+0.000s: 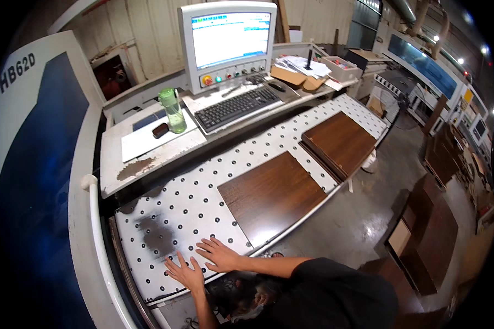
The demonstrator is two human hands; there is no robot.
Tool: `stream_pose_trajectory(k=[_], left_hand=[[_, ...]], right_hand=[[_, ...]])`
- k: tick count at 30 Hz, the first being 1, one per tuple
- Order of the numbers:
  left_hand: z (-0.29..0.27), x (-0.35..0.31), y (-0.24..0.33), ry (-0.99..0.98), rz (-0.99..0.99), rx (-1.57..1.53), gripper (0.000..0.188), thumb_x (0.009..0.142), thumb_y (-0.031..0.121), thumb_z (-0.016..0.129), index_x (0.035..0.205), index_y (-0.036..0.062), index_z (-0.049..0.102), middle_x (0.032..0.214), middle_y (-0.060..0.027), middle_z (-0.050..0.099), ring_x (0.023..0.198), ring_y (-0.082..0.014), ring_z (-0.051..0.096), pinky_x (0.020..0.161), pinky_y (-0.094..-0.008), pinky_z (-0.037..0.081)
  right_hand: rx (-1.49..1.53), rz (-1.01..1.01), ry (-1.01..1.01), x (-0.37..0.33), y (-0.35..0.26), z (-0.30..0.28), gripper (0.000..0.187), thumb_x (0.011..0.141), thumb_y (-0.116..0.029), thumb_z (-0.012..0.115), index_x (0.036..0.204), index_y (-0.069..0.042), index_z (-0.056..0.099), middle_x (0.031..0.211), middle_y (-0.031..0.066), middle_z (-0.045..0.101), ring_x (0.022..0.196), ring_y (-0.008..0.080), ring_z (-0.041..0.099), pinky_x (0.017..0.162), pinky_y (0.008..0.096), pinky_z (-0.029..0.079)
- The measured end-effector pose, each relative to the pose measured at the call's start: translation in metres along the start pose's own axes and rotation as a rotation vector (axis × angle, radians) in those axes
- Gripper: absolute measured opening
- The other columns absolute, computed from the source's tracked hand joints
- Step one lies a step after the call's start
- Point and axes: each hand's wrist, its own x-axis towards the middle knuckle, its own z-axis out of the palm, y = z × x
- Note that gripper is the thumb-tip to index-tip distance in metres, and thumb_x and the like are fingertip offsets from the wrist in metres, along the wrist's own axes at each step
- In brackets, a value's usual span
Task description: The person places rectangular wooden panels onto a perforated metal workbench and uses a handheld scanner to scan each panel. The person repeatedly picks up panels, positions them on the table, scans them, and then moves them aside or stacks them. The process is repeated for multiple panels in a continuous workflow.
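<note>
My left hand [186,273] rests on the near left end of a white worktable [195,211] studded with dark round rollers. Its fingers are spread and hold nothing. Just to the right, my right hand [219,255] lies on the same surface, fingers apart. A dark smudge [156,233] marks the table beyond my left fingertips. To the right of my hands, a brown wood-grain panel [274,194] lies flat, apart from them. A stack of similar brown panels [340,142] sits farther along, reaching the table's near edge.
Behind the worktable, a ledge carries a keyboard [236,109], a green bottle [173,112], a monitor [230,41] and papers [304,64]. A white rail [101,241] and a large machine cabinet [38,164] stand at left. More brown panels [431,236] are stacked at right.
</note>
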Motion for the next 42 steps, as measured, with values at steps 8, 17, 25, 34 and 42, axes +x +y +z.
stream_pose_trajectory(k=[8,17,25,34,42], left_hand=[[-0.005,-0.004,-0.005,0.114,-0.016,-0.169,0.06,0.089,0.021,0.07,0.144,0.0053,0.054,0.159,-0.0285,0.03,0.147,-0.0511,0.025,0.12,-0.0611,0.021],[-0.21,-0.088,0.123,1.004,0.024,0.245,0.067,0.101,0.042,0.062,0.143,-0.0072,0.044,0.142,-0.0287,0.047,0.131,-0.0455,0.045,0.108,-0.0589,0.036],[-0.27,-0.14,0.005,1.128,-0.48,0.459,0.11,0.087,0.059,0.074,0.153,-0.0119,0.022,0.145,-0.0297,0.05,0.132,-0.0413,0.052,0.113,-0.047,0.04],[-0.29,-0.115,-0.052,0.887,-0.332,0.466,0.059,0.106,0.026,0.054,0.154,0.0021,0.032,0.136,-0.0259,0.053,0.118,-0.0402,0.059,0.089,-0.0477,0.053],[-0.134,-0.065,0.1,0.055,-0.187,-0.278,0.037,0.098,0.018,0.068,0.128,-0.0011,0.058,0.11,-0.013,0.063,0.093,-0.0234,0.061,0.089,-0.0387,0.05]], right_hand=[[0.166,-0.039,-0.163,0.001,-0.008,-0.029,0.049,0.091,-0.027,0.065,0.135,-0.006,0.06,0.149,0.0191,0.048,0.141,0.0383,0.042,0.117,0.0532,0.031],[0.508,-0.01,0.118,-0.043,0.06,-0.089,0.024,0.089,-0.013,0.067,0.109,-0.004,0.074,0.108,0.0154,0.074,0.103,0.0326,0.07,0.094,0.0426,0.053],[0.777,0.075,0.171,-0.056,0.082,-0.144,0.019,0.091,-0.011,0.063,0.103,0.0,0.072,0.094,0.0177,0.074,0.086,0.0346,0.071,0.077,0.0432,0.055],[0.633,0.338,0.562,-0.127,0.15,-0.176,0.017,0.098,-0.009,0.063,0.11,0.0,0.071,0.099,0.0146,0.074,0.088,0.0224,0.072,0.079,0.0324,0.056],[-0.074,0.79,0.855,-0.213,0.24,-0.224,0.04,0.092,-0.015,0.065,0.13,-0.002,0.06,0.126,0.0191,0.061,0.123,0.0363,0.054,0.108,0.0468,0.039]])
